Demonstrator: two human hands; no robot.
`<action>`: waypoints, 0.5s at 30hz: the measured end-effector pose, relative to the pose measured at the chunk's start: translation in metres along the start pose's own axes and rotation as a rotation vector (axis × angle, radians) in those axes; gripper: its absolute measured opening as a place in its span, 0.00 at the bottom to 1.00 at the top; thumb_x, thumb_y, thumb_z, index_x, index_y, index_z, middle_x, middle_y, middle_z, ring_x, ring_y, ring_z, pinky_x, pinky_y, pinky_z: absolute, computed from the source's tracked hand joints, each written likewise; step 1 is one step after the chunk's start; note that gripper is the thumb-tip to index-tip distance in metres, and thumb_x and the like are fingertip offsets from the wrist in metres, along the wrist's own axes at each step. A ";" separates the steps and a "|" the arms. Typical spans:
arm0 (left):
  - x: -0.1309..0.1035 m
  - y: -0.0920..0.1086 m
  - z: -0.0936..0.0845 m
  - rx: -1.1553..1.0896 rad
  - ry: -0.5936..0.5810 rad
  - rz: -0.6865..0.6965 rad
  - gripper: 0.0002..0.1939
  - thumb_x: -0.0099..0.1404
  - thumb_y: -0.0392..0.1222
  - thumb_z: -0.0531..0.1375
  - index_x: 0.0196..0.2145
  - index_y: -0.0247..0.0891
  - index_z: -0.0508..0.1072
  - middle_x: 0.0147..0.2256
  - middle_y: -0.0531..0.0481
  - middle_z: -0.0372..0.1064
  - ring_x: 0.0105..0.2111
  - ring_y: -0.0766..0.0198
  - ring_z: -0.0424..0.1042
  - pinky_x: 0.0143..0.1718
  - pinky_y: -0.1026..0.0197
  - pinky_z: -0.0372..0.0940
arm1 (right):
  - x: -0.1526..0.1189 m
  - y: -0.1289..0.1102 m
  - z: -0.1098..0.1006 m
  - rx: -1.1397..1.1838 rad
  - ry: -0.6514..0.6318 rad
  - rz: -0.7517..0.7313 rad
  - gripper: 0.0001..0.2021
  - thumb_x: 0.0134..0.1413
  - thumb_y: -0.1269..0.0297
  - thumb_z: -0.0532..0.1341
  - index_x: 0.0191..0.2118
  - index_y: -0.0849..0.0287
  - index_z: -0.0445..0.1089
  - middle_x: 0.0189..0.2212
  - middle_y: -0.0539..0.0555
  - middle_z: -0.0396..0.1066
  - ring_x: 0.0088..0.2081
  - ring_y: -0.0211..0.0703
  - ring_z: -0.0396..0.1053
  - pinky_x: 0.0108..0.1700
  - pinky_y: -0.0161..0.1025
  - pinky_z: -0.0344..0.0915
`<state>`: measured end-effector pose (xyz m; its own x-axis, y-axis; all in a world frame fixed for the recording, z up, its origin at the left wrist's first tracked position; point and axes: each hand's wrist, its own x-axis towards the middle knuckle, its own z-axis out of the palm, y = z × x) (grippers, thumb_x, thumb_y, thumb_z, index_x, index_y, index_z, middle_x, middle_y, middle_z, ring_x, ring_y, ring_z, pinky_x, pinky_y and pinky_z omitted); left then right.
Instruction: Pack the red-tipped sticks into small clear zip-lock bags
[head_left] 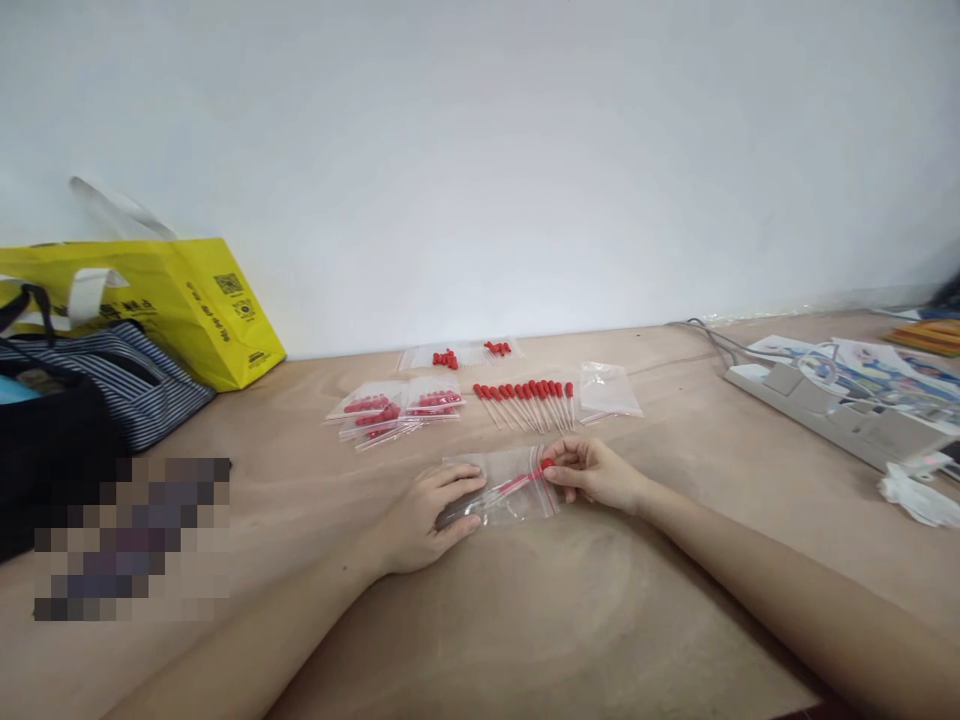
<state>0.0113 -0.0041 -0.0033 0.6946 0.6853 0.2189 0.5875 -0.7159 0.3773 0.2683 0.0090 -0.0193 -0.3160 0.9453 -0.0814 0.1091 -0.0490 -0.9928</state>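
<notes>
A clear zip-lock bag [517, 505] lies flat on the table in front of me, with at least one dropper partly inside it. My left hand [431, 515] rests on the left end of the bag, thumb and fingers spread apart. At the bag's mouth, my right hand [589, 475] pinches the red bulb [548, 465] of a dropper between thumb and fingers. Beyond the bag is a fanned row of several red-bulbed droppers [529, 395]. Filled bags [382, 410] holding red-bulbed pieces overlap to the left of the row.
An unfilled-looking bag [611, 390] lies right of the row. More red bulbs [446, 358] lie on bags near the wall. A yellow bag [202, 310] and a striped bag [150, 390] stand left. A power strip [810, 405], cables and crumpled tissue [919, 495] are right.
</notes>
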 end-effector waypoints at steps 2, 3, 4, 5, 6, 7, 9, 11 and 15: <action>0.000 0.000 0.000 -0.007 0.008 0.010 0.19 0.60 0.43 0.54 0.50 0.41 0.65 0.50 0.45 0.62 0.51 0.54 0.60 0.51 0.50 0.57 | 0.001 0.000 -0.003 0.007 -0.057 -0.015 0.16 0.36 0.57 0.65 0.30 0.62 0.64 0.18 0.45 0.66 0.15 0.29 0.61 0.16 0.28 0.54; 0.000 0.000 0.000 -0.009 0.011 0.013 0.19 0.60 0.43 0.55 0.50 0.41 0.65 0.50 0.45 0.62 0.51 0.54 0.60 0.51 0.50 0.57 | 0.002 0.000 -0.005 0.020 -0.084 -0.029 0.16 0.36 0.57 0.65 0.30 0.61 0.64 0.19 0.46 0.67 0.15 0.28 0.61 0.17 0.28 0.56; 0.000 0.000 0.000 -0.009 0.014 0.012 0.19 0.60 0.43 0.55 0.49 0.41 0.65 0.50 0.46 0.62 0.51 0.54 0.60 0.51 0.50 0.57 | 0.002 0.001 -0.006 0.033 -0.106 -0.040 0.16 0.36 0.57 0.65 0.30 0.61 0.64 0.20 0.46 0.67 0.15 0.28 0.61 0.17 0.28 0.57; 0.000 -0.001 0.000 -0.007 0.015 0.009 0.19 0.60 0.43 0.55 0.49 0.41 0.65 0.50 0.46 0.62 0.51 0.54 0.60 0.51 0.50 0.57 | 0.003 0.001 -0.007 0.043 -0.122 -0.048 0.16 0.36 0.57 0.65 0.30 0.61 0.63 0.21 0.46 0.68 0.14 0.28 0.61 0.17 0.28 0.57; 0.000 -0.001 0.001 -0.005 0.017 0.008 0.19 0.60 0.43 0.54 0.49 0.41 0.65 0.50 0.46 0.62 0.51 0.54 0.60 0.51 0.50 0.58 | 0.003 0.002 -0.007 0.051 -0.127 -0.053 0.16 0.36 0.57 0.65 0.30 0.60 0.63 0.21 0.45 0.68 0.14 0.28 0.60 0.16 0.28 0.56; 0.000 -0.002 0.001 -0.003 0.018 0.010 0.19 0.60 0.43 0.54 0.49 0.41 0.65 0.50 0.46 0.62 0.51 0.54 0.60 0.51 0.50 0.58 | 0.004 0.002 -0.007 0.055 -0.123 -0.056 0.16 0.36 0.57 0.65 0.30 0.60 0.62 0.21 0.44 0.67 0.13 0.28 0.59 0.14 0.28 0.55; 0.000 -0.002 0.002 -0.001 0.016 0.016 0.19 0.60 0.43 0.54 0.49 0.41 0.65 0.50 0.46 0.62 0.51 0.55 0.60 0.51 0.51 0.58 | 0.004 0.003 -0.007 0.045 -0.107 -0.065 0.15 0.37 0.57 0.65 0.30 0.60 0.62 0.20 0.43 0.66 0.11 0.27 0.57 0.12 0.27 0.52; 0.001 -0.003 0.002 0.001 0.011 0.021 0.19 0.60 0.43 0.54 0.49 0.40 0.65 0.50 0.45 0.62 0.51 0.55 0.60 0.51 0.51 0.58 | 0.004 0.004 -0.006 -0.011 -0.121 -0.079 0.14 0.37 0.58 0.64 0.30 0.60 0.64 0.21 0.44 0.67 0.12 0.26 0.55 0.12 0.27 0.53; 0.001 -0.002 0.002 0.009 0.001 0.002 0.19 0.60 0.44 0.54 0.49 0.39 0.65 0.50 0.44 0.61 0.51 0.55 0.59 0.51 0.50 0.57 | 0.003 0.002 -0.002 -0.266 -0.231 -0.143 0.11 0.44 0.58 0.60 0.31 0.59 0.71 0.27 0.49 0.70 0.16 0.27 0.56 0.15 0.27 0.56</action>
<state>0.0116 -0.0021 -0.0053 0.6955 0.6839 0.2203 0.5898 -0.7185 0.3687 0.2699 0.0123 -0.0211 -0.5466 0.8374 0.0082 0.2796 0.1918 -0.9408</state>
